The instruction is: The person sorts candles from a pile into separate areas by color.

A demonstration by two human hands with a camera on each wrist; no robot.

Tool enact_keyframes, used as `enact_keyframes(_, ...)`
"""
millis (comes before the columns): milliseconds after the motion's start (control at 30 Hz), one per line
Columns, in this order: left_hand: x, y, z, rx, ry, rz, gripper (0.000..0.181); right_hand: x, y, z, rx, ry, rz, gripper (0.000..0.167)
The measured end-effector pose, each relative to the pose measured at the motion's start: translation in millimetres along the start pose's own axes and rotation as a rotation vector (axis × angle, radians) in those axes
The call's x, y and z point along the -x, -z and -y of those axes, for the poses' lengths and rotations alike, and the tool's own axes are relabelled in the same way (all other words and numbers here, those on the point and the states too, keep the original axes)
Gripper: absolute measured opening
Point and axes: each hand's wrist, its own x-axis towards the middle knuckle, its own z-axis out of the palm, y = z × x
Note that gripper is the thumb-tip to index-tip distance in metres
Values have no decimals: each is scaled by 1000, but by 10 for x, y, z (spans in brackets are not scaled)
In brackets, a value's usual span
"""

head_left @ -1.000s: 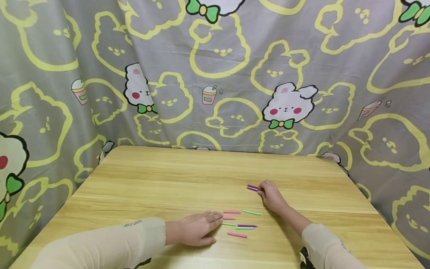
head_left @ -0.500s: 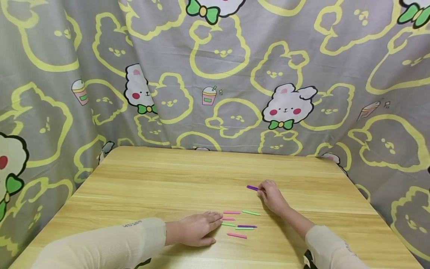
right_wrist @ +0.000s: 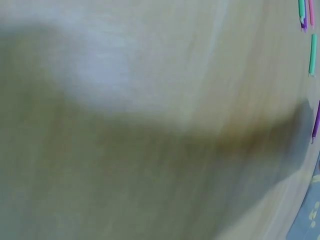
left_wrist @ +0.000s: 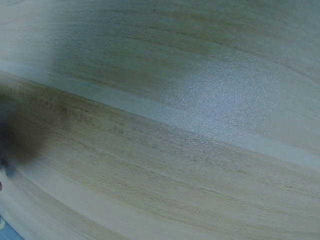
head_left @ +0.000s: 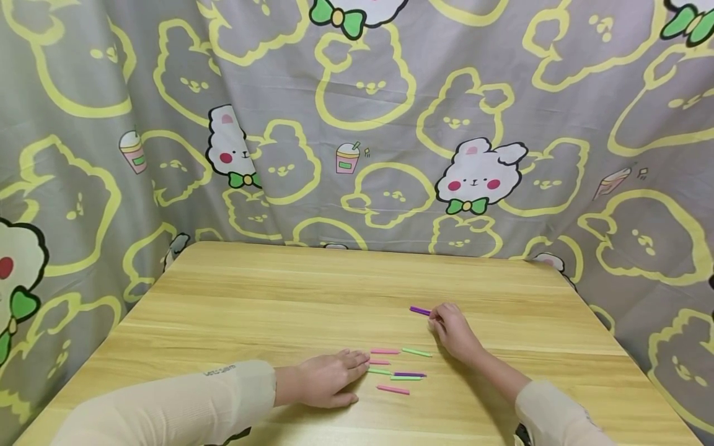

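Two thin purple sticks (head_left: 419,310) lie side by side on the wooden table, their right ends at the fingertips of my right hand (head_left: 456,334), which pinches them with curled fingers. My left hand (head_left: 329,379) rests flat, palm down, its fingertips at the left ends of a pink stick (head_left: 380,362) and a green stick (head_left: 380,371). In the right wrist view a purple stick (right_wrist: 316,122) shows at the right edge, with green (right_wrist: 313,55) above it. Neither wrist view clearly shows fingers.
Between the hands lie another pink stick (head_left: 385,351), a green one (head_left: 417,352), a purple one (head_left: 409,374) against a green one (head_left: 406,378), and a nearer pink one (head_left: 393,390). A patterned grey curtain (head_left: 390,148) hangs behind the table (head_left: 268,297).
The two purple sticks, a little apart at first, have come together. My right hand has shifted slightly right and nearer. My left hand has stayed in place.
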Motion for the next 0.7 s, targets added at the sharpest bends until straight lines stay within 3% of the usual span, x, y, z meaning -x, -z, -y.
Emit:
enact_keyframes(200,1,9,-1,-4,-3,-3,56,81,3,107,-48,-36,14,12)
enact_keyframes(433,1,13,-1,-1,0,-1,55,194,0,242,-102,-23,-35,16)
enact_keyframes(700,1,-21,10,-8,-10,-8,55,314,-22,325,-138,-61,-16,16)
